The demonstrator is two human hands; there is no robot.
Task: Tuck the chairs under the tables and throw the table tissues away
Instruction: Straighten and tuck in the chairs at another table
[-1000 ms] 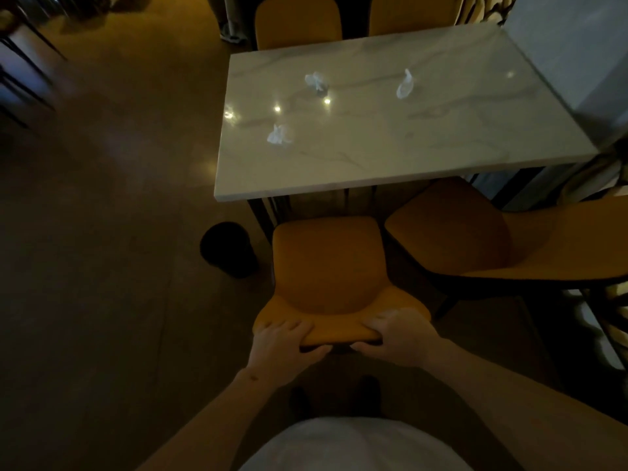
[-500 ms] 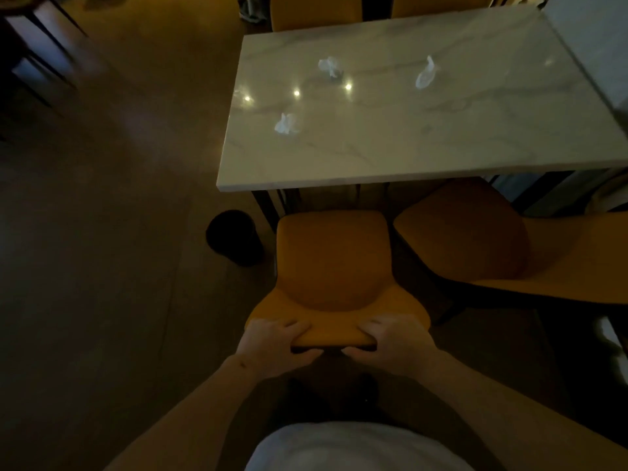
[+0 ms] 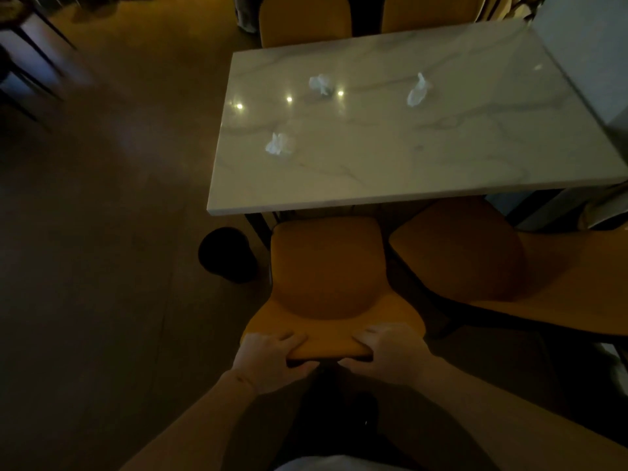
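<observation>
Dim light is falling on the marble table (image 3: 390,164). Both the left hand (image 3: 268,360) and the right hand (image 3: 394,355) are gripping the orange chair (image 3: 328,277) by its backrest top, fingers wrapped. Pushing it straight and evenly should be avoiding the black bin (image 3: 226,254).

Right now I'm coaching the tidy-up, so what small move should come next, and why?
Probably push the chair forward: both the left hand and the right hand grip its backrest, yet its seat sits almost wholly outside the table's near edge.
</observation>
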